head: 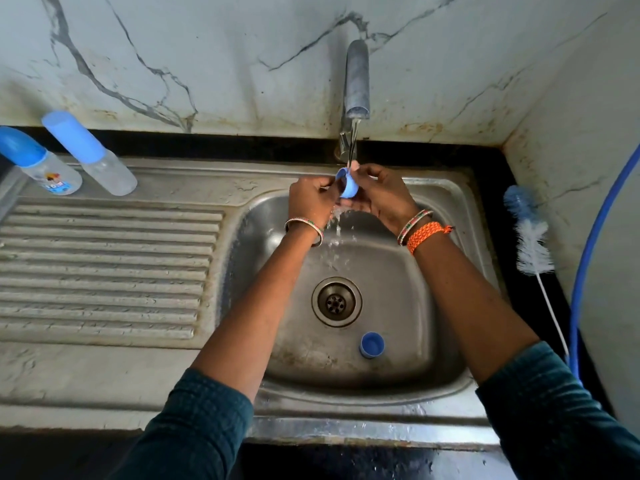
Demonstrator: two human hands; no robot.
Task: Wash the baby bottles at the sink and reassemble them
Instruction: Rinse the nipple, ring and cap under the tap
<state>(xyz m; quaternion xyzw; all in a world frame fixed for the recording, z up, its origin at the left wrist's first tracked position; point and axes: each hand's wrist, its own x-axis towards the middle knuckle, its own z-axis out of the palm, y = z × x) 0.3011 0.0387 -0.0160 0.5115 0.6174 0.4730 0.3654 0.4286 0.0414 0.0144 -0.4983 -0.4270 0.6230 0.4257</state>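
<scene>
Under the running tap (356, 81) my left hand (311, 199) and my right hand (384, 195) together pinch a small blue bottle collar (348, 184), held over the steel sink basin (408, 271). Water falls through it and splashes below my hands. A second blue cap (372, 344) lies on the basin floor, right of the drain (336, 302). Two assembled baby bottles stand on the drainboard at the far left: one with a rounded blue cap (38, 162) and one with a tall blue cap (90, 154).
The ribbed drainboard (104, 271) stretches left of the basin. A blue-and-white bottle brush (531, 237) lies on the black counter at the right, beside a blue hose (588, 254). A marble wall rises behind the tap.
</scene>
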